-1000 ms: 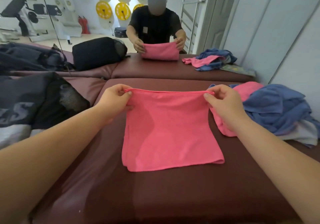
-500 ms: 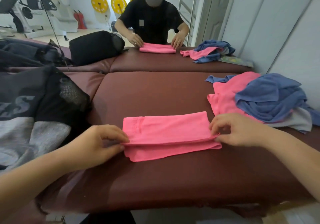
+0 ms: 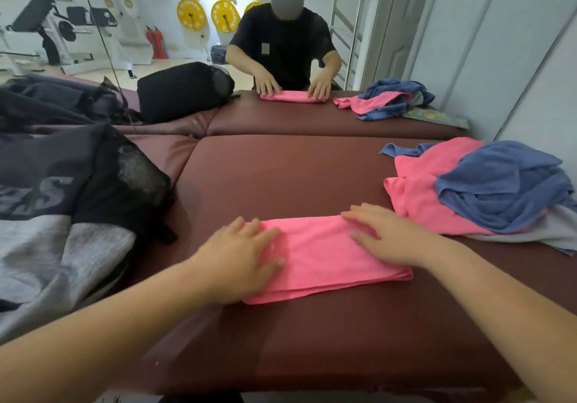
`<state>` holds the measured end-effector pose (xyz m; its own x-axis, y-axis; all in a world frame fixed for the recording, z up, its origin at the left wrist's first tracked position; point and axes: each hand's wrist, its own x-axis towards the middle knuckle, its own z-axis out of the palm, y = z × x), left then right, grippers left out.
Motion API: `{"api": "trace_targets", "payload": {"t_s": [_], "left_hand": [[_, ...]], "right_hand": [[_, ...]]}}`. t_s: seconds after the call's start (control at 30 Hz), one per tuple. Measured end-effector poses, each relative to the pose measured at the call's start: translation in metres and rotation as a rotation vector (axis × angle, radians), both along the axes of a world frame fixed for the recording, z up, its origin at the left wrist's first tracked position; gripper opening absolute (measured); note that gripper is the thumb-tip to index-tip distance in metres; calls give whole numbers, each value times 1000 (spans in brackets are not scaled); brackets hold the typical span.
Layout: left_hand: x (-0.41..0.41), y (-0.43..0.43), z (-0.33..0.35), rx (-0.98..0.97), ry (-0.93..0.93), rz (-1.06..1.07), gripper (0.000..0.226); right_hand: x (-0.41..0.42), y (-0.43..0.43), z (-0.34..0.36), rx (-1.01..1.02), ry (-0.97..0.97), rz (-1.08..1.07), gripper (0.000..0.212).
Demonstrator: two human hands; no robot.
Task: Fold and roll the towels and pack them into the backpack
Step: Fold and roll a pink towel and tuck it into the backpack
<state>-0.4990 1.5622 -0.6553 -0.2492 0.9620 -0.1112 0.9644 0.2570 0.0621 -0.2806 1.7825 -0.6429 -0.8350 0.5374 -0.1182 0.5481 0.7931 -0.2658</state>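
Observation:
A pink towel (image 3: 321, 259), folded into a long strip, lies flat on the maroon padded table (image 3: 281, 178) in front of me. My left hand (image 3: 246, 256) rests palm down on its left end with fingers spread. My right hand (image 3: 384, 237) lies flat on its right end, fingers also apart. Neither hand grips the cloth. A black and grey backpack (image 3: 62, 203) with a mesh pocket sits at the left edge of the table. A heap of loose pink and blue towels (image 3: 487, 190) lies at the right.
Across a second maroon table (image 3: 312, 118), another person (image 3: 281, 47) presses both hands on a rolled pink towel (image 3: 290, 96). A black bag (image 3: 184, 90) and another towel heap (image 3: 390, 100) lie there. A white wall runs along the right; gym equipment stands at the back left.
The towel was held up by its top corners, then folded toward me into a strip. Both hands have let go of its ends and now lie flat on top.

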Motion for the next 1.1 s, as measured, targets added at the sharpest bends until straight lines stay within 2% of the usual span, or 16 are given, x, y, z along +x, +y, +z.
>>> {"api": "trace_targets", "payload": {"t_s": [0.07,0.17,0.27,0.37,0.43,0.5,0.6,0.77,0.9,1.03,1.1], "left_hand": [[12,2,-15,-165,-18,48,85],[-2,4,-22,-118,49,-19,82],[-40,19,-18,-69,139,-159,74],[-58,35,-14,111,289,-85,78],[-52,41,-11,255,333,30,72],[-47,46,-16,324,216,96,60],[-45,45,-16,361,-133,196,38],[-64,43,-9,393,-143,446,14],[-42,48,-6,344,-287,467,38],[-10,68,-5,227,-410,328,32],[-8,86,-7,255,-402,309,28]], "right_hand": [[-3,0,-9,7,-117,-26,54],[1,-7,-16,113,-245,-66,58],[5,-22,-11,250,-290,-160,61],[5,-50,6,423,-324,-241,61],[7,-65,17,416,-330,-255,60],[11,-73,27,361,-341,-250,58],[10,-64,42,293,-368,-264,49],[1,-29,31,74,-56,-244,33],[-2,-30,7,-1,-48,-216,47],[-3,-30,-7,-8,50,-262,50],[-2,-32,-12,-6,120,-295,50]]}}
